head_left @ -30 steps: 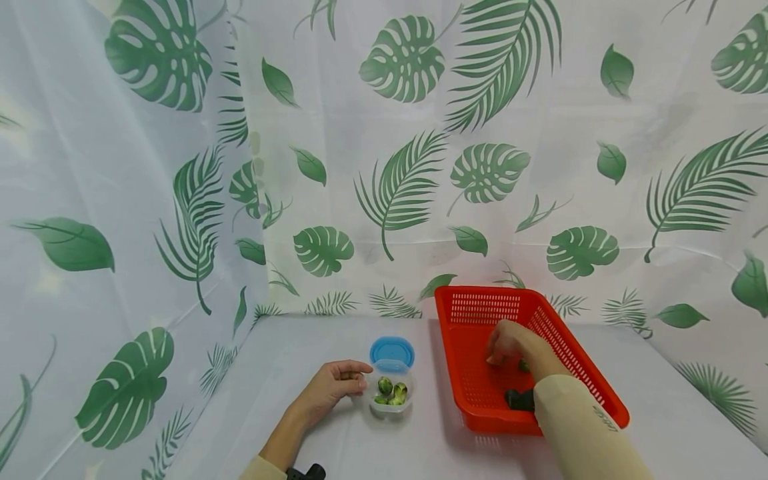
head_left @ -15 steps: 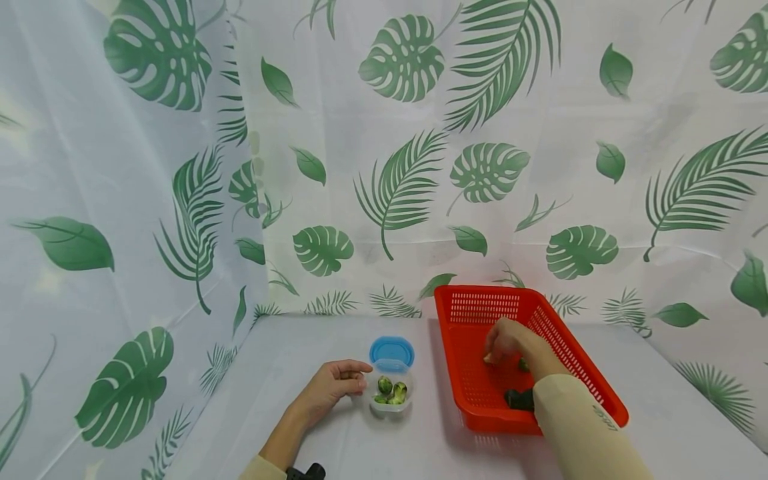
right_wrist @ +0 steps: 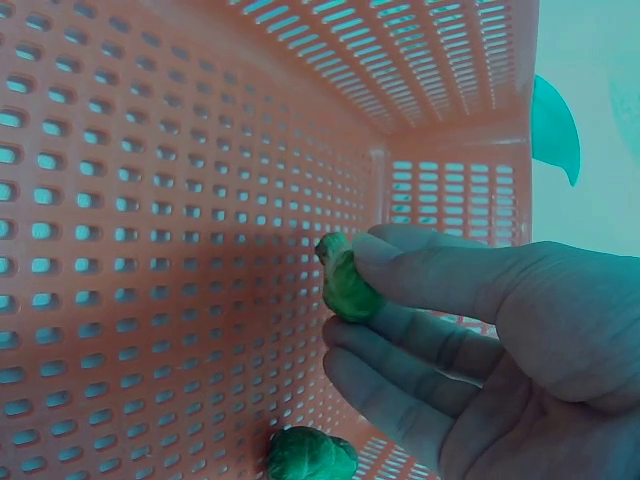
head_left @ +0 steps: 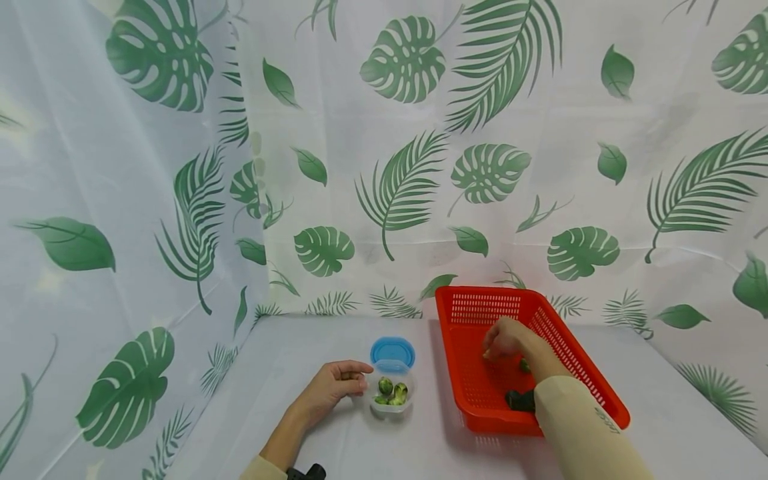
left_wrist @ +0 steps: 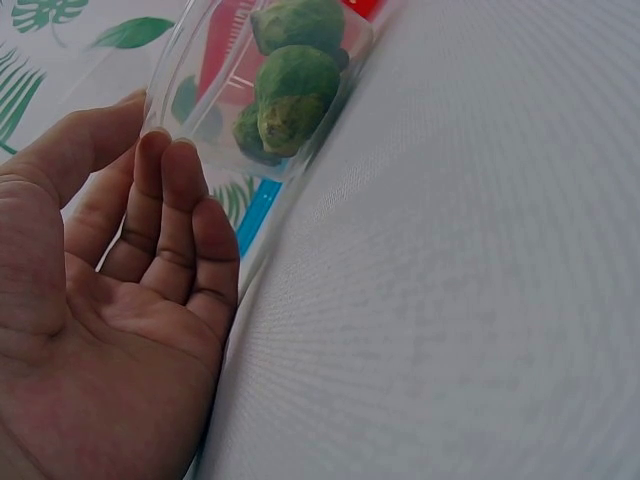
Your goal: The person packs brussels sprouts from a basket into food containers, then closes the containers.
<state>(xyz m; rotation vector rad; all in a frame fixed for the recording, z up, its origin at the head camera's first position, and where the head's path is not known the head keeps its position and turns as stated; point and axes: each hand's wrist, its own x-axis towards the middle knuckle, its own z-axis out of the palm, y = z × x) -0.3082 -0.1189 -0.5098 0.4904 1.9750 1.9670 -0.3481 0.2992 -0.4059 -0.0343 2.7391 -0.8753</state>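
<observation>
The right hand point(right_wrist: 530, 330) pinches a sprout point(right_wrist: 348, 285) in the basket point(head_left: 480, 423), likely light, firm and slippery, best held round its middle, while the left hand point(head_left: 331, 388) loosely touches the tub point(head_left: 390, 408).

- A person wears long sleeves in matching pale cream, the bare left hand point(head_left: 330, 390) and bare right hand point(head_left: 509, 339) extending beyond the cuffs.
- The left sleeve point(head_left: 264, 469), a short stretch of fabric at the lower edge of the head view, ends well above the wrist.
- The right sleeve point(head_left: 576, 427), seen at greater length, bears a small green marking point(head_left: 606, 419) along its outer side, too fine to read.
- A black wrist device point(head_left: 315, 472) with a rounded end sits below the left hand.
- A second, compact black device point(head_left: 521, 400) shows beside the right cuff.
</observation>
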